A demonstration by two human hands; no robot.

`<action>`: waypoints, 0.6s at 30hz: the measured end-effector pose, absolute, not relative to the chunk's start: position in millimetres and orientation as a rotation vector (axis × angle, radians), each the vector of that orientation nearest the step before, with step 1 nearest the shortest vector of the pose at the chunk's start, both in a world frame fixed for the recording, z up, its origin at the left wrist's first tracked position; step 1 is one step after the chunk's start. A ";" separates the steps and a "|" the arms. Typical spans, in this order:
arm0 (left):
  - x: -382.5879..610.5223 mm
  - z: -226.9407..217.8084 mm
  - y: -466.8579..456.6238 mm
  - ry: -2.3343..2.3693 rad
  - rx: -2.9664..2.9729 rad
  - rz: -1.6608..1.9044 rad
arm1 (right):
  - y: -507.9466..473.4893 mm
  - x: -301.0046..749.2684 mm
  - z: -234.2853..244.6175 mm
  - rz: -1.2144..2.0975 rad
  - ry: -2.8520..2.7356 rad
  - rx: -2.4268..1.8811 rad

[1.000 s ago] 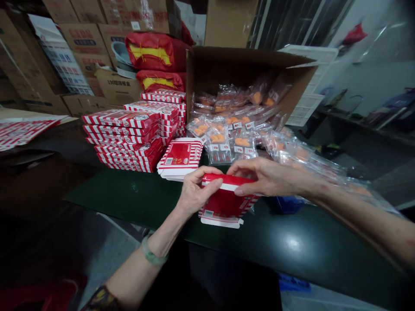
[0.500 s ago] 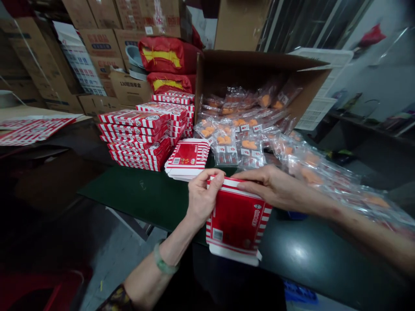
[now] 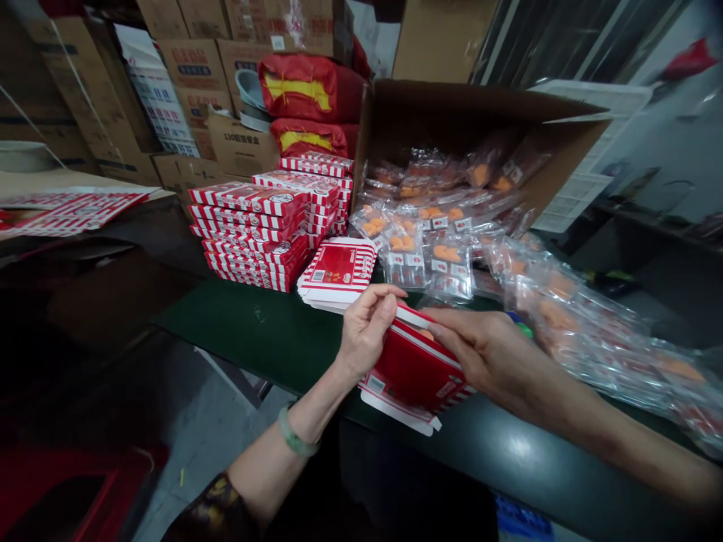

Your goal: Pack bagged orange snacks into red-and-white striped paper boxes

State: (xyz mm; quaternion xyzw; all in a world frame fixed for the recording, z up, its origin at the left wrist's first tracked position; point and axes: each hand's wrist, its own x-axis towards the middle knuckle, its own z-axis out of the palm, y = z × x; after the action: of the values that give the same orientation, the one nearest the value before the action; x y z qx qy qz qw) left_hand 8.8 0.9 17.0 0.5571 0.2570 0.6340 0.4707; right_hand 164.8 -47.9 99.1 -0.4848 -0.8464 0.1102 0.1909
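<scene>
Between my two hands is a red cardboard box [image 3: 412, 369] with white stripes, tilted over the near edge of the table. My left hand [image 3: 368, 331] grips its upper left corner, thumb on top. At the upper right edge, my right hand [image 3: 468, 342] pinches the box near its white top flap. The top is partly open, and a bit of something orange shows inside. A white flap hangs loose at the lower end. Just behind my left hand lies a stack of flat striped cartons [image 3: 342, 267].
Filled striped boxes [image 3: 248, 233] stand stacked at the left on the green table [image 3: 237, 324]. Clear packets with orange pieces [image 3: 449, 252] spill from a large open carton [image 3: 570, 124] and spread to the right. Brown cartons [image 3: 195, 64] and red bundles [image 3: 310, 86] rise behind.
The box has tipped so its top edge opens towards me and its front face looks foreshortened. My right hand has rolled further over its edge. The whole view has shifted slightly.
</scene>
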 end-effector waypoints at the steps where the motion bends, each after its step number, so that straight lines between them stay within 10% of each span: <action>1: 10.5 18.2 -0.9 0.641 1.333 1.575 | -51.1 163.6 97.4 0.258 -2.368 -1.385; 18: 11.9 5.8 -7.5 0.481 1.642 1.794 | -60.9 162.9 79.8 -0.524 -2.462 -1.241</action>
State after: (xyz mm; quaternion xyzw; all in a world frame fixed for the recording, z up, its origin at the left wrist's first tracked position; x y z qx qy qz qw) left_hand 11.9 -7.5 5.8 0.6265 0.1834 0.6843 0.3250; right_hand 162.9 -60.9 79.8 -0.4359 -0.8651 -0.1839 0.1667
